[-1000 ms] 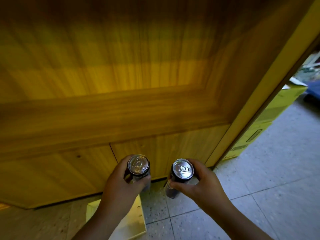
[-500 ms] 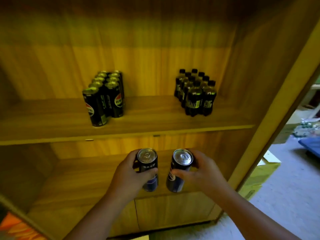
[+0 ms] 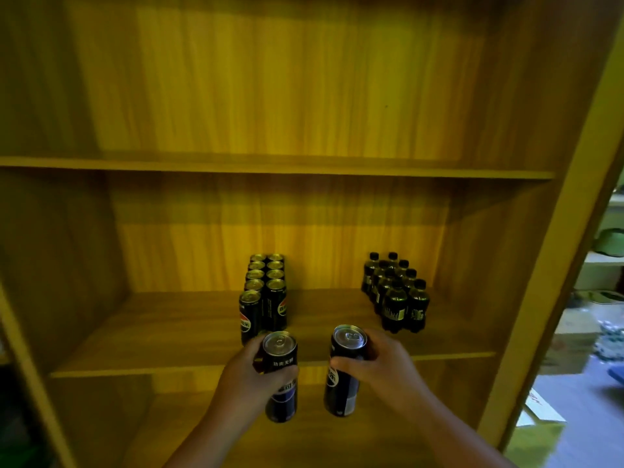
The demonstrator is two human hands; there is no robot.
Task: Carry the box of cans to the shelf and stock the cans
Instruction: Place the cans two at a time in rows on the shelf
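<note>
A: What can go wrong from here, in your opinion?

B: The row of cans [image 3: 265, 292] on the shelf [image 3: 175, 329] stands close together, at about 11 o'clock from the left hand [image 3: 248, 373]. If the can in the left hand [image 3: 280, 373] comes in too low or too fast, I think it can hit the front can of the row and push it over, and then the others behind may fall too. Also the shelf edge is just in front of both held cans; a can bottom may catch on it.

A: And the right side?

B: The can in the right hand [image 3: 344, 369] is tilted a little, with its bottom toward the person. If it lands tilted, it may wobble. The bottles [image 3: 395, 292] stand at about 1 o'clock from the right hand [image 3: 388, 369], but well apart, so I see less danger there.

A: How are the hands posed?

B: Both forearms reach forward from 6 o'clock, side by side. The fingers of each hand are curled around the upper part of its can, thumbs toward the middle. The cans are held apart from each other, tops up, near the shelf edge and not yet on it.

A: And the box?

B: I cannot see it here.
</note>
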